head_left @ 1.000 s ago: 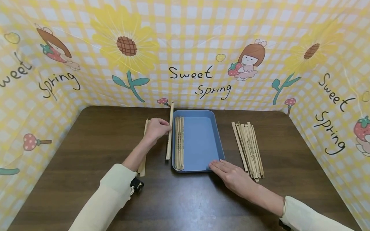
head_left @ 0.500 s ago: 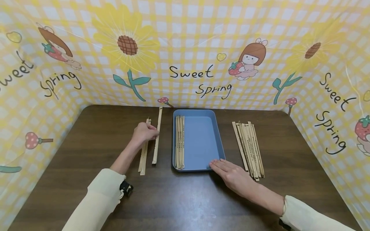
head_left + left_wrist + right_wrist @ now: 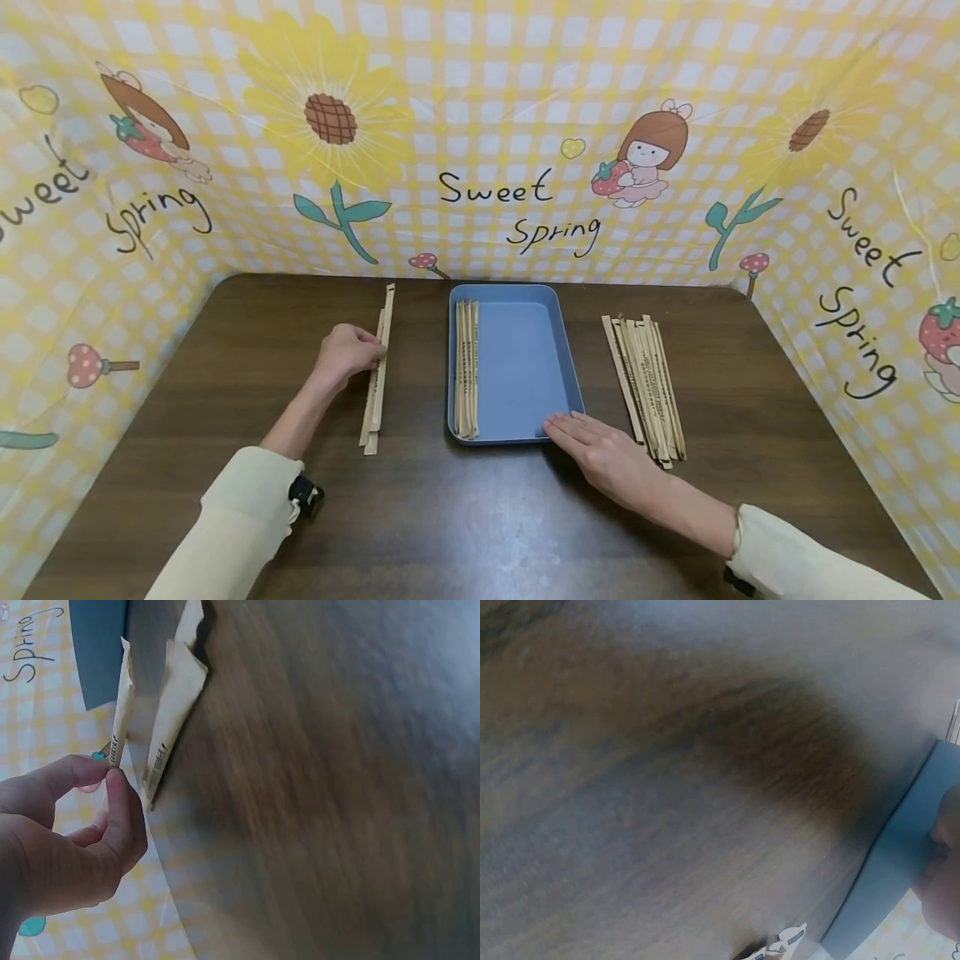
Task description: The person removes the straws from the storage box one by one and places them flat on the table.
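My left hand (image 3: 347,354) pinches a long paper-wrapped straw (image 3: 122,705) between thumb and fingertips. In the head view this straw overlaps a small group of similar wrapped straws (image 3: 370,421) lying on the table left of the blue tray (image 3: 525,358). The left wrist view shows it beside those lying straws, its free end pointing away from the fingers. My right hand (image 3: 600,454) rests with straight fingers on the tray's near right corner. Inside the tray, a row of wrapped straws (image 3: 467,367) lines the left wall.
To the right of the tray lies a larger, slightly fanned pile of wrapped straws (image 3: 645,392). The dark wooden table (image 3: 465,517) is bounded at the back and sides by a yellow checked cloth (image 3: 480,125) with printed flowers.
My left hand has carried the pinched straw leftward, from beside the tray's left wall to the small group of straws. The right hand and tray have stayed put.
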A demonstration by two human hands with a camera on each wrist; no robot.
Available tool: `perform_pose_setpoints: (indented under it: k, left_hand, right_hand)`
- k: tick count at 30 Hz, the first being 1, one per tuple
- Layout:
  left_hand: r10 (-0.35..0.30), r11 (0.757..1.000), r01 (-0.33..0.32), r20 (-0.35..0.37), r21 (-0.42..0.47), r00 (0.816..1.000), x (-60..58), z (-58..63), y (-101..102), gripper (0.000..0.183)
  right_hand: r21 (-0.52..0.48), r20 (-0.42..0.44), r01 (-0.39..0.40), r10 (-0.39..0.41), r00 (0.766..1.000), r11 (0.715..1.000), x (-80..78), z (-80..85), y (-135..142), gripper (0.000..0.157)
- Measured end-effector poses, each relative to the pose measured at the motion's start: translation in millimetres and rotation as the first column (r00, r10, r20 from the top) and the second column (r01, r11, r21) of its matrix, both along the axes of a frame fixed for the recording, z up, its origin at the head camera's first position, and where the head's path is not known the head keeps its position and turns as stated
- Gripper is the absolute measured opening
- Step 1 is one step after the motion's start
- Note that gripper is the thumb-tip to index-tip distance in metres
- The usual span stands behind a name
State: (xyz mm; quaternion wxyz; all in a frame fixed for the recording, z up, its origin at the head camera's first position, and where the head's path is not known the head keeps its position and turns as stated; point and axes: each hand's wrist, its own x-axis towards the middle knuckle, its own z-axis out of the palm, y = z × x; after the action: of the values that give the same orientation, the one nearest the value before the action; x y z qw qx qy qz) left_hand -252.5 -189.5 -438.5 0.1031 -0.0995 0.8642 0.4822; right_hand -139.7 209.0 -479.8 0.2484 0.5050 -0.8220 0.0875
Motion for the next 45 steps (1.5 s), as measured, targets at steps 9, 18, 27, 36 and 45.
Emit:
perform_pose_setpoints:
  k: [9, 18, 27, 36, 45]
  left_hand:
    - [-0.026, 0.996, 0.025, -0.018, -0.087, 0.999, 3.6, -2.3, -13, 0.021]
    - [-0.056, 0.989, 0.056, 0.001, -0.135, 0.998, 7.3, -6.1, -16, 0.022]
    - [-0.061, 0.986, 0.06, -0.001, -0.154, 0.998, 9.1, -5.2, -16, 0.022]
    - [-0.033, 0.989, 0.027, -0.043, -0.145, 0.999, 7.4, 0.2, -13, 0.024]
    - [-0.049, 0.983, 0.046, 0.013, 0.176, 0.999, -2.7, 15.5, 12, 0.038]
  right_hand:
    - [-0.007, -0.001, 0.001, -0.001, 1.0, 1.0, 0.3, -0.5, -1, 0.05]
    - [0.002, 0.014, 0.004, -0.004, 1.0, 1.0, 1.5, -0.9, -1, 0.048]
    - [0.002, 0.004, 0.0, 0.0, 1.0, 1.0, 1.7, -0.7, 0, 0.047]
    - [-0.004, 0.008, -0.001, 0.001, 1.0, 1.0, 0.1, -1.8, 2, 0.039]
    - [-0.012, -0.001, -0.001, 0.001, 1.0, 1.0, -0.8, -1.0, 1, 0.043]
